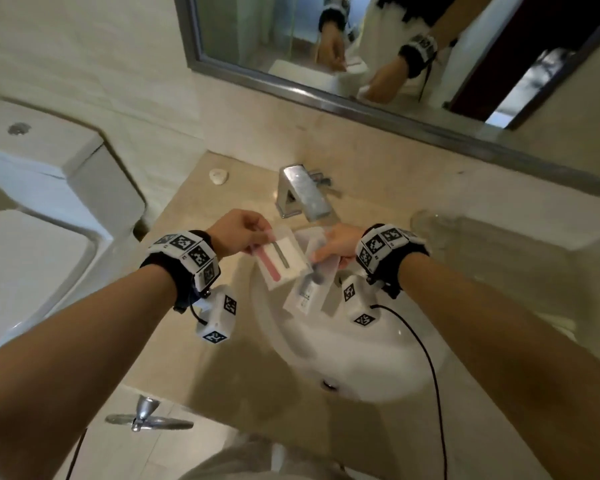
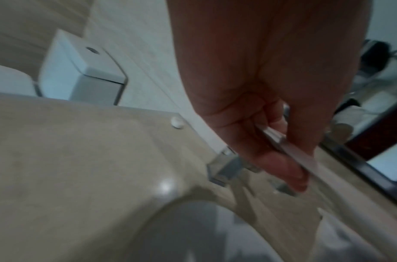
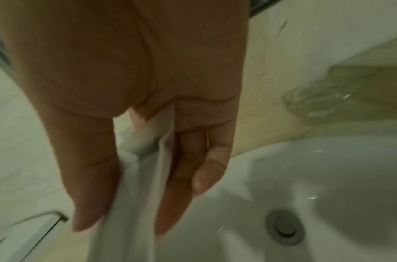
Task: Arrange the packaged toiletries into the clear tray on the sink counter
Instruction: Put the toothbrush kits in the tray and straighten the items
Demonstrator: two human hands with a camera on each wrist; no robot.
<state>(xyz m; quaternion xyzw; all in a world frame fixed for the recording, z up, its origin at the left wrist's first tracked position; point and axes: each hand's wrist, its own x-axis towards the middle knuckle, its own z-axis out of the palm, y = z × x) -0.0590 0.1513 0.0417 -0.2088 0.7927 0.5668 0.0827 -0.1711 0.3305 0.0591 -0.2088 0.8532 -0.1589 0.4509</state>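
Above the basin (image 1: 343, 348), our left hand (image 1: 238, 228) pinches a toothbrush packet (image 1: 283, 259) while our right hand (image 1: 340, 242) grips several white sachets (image 1: 307, 292); the clear tray (image 1: 430, 220) sits on the bench (image 1: 194, 209) to the right.

Beige tiled wall (image 1: 84, 57), framed mirror (image 1: 378, 57), white toilet (image 1: 42, 209) beside marble counter (image 1: 222, 358).

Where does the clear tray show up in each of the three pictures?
Head view: the clear tray sits on the counter at right, beyond the right hand.
Left wrist view: not in it.
Right wrist view: upper right, blurred, on the counter above the basin.
Shared landmark: the white sink basin, also at the bottom of the left wrist view.
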